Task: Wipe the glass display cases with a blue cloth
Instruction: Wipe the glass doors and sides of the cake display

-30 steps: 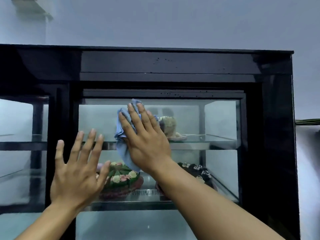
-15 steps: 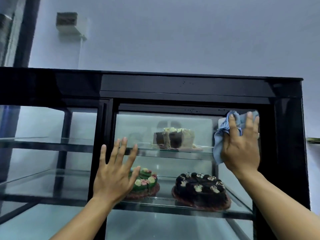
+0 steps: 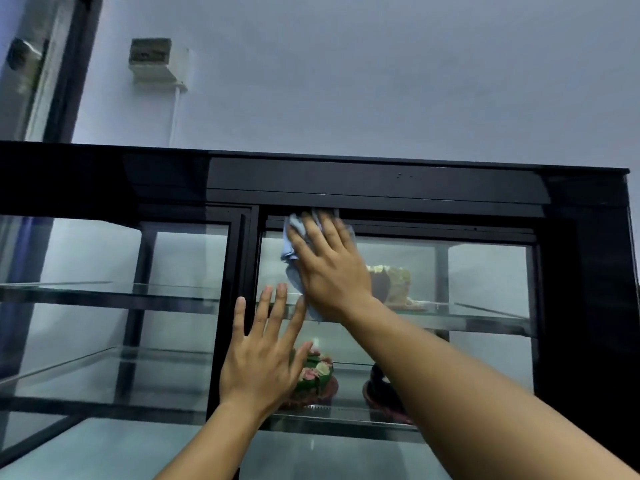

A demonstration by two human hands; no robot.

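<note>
Blue cloth leftward now, lengthwise upright

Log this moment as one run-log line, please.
phase: wiping | right hand: flat, presses blue cloth on glass door, upper left corner | left hand: flat on door's left edge, below

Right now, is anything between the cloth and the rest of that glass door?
Only the left hand, flat on the glass door just below the cloth, which the right hand presses at the upper left. To the right nothing visible touches the pane; the cakes sit inside.
</note>
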